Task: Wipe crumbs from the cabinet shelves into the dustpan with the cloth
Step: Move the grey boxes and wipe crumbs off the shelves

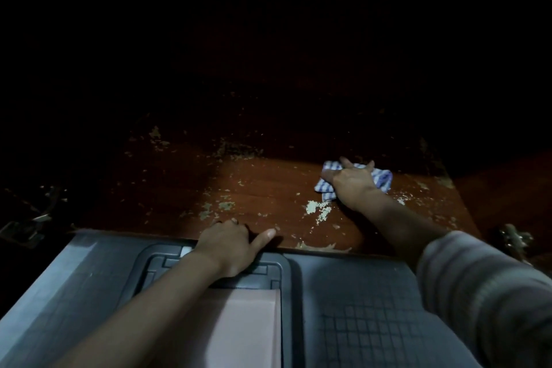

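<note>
A blue-and-white checked cloth (383,178) lies bunched on the brown wooden cabinet shelf (268,185), to the right of its middle. My right hand (352,184) presses down on it with fingers spread. Pale crumbs (316,209) lie in a small heap just left of the cloth, and more are scattered across the shelf. A dark plastic dustpan (285,275) with a pink panel inside sits against the shelf's front edge. My left hand (228,245) grips its far rim, fingers curled over onto the shelf edge and thumb pointing right.
The back of the cabinet is too dark to see into. A metal hinge (22,230) sits at the left side and another fitting (515,237) at the right. A grey ledge (74,272) and a dark gridded mat (367,323) lie below the shelf.
</note>
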`<state>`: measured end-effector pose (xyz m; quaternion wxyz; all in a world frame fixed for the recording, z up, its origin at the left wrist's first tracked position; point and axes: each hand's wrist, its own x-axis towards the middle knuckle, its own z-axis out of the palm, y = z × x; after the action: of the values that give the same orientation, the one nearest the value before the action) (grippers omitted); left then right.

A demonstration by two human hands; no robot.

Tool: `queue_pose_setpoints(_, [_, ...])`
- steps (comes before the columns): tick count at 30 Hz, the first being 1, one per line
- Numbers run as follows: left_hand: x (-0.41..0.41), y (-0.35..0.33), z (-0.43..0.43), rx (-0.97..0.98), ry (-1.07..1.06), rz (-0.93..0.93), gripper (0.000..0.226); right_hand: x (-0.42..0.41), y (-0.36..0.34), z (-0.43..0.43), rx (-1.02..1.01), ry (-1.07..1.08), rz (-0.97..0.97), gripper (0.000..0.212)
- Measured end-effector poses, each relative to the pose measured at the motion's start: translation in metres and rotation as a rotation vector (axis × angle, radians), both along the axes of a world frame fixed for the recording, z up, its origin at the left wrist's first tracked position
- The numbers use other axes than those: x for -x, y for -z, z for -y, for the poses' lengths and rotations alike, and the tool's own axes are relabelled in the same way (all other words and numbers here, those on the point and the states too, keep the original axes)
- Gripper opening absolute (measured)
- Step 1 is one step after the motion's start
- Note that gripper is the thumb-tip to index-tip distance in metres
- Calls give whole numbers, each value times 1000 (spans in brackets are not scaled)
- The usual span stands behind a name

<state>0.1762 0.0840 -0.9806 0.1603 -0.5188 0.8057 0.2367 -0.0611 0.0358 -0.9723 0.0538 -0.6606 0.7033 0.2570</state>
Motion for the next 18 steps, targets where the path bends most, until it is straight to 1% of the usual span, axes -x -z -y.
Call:
queue_pose_setpoints(2, [-1, -1, 1, 23, 28, 39, 74, -5, -4, 0, 72, 13, 67, 62])
queue_pose_setpoints(4, [-4, -1, -1, 30, 48, 84, 65, -20, -7, 4, 123, -25, 123, 70])
queue_pose_setpoints(6, [-5, 0, -2, 54, 48, 95, 51, -39, -8, 7, 161, -117, 146, 73])
queue_pose_setpoints(8, [-4, 1, -2, 81, 35, 93, 47, -57, -8, 5, 170, -227, 159, 69])
queue_pose_setpoints(10, [0, 4, -3, 96, 15, 97, 48, -72, -1, -5, 99, -347, 121, 70])
queue_pose_setpoints(13, [4, 7, -1, 89, 18, 112, 52, -80, 16, -26, -51, -484, -14, 71])
queue_pose_setpoints(18, [9, 7, 1, 36, 62, 112, 58, -42, 17, -42, -60, -458, -57, 68])
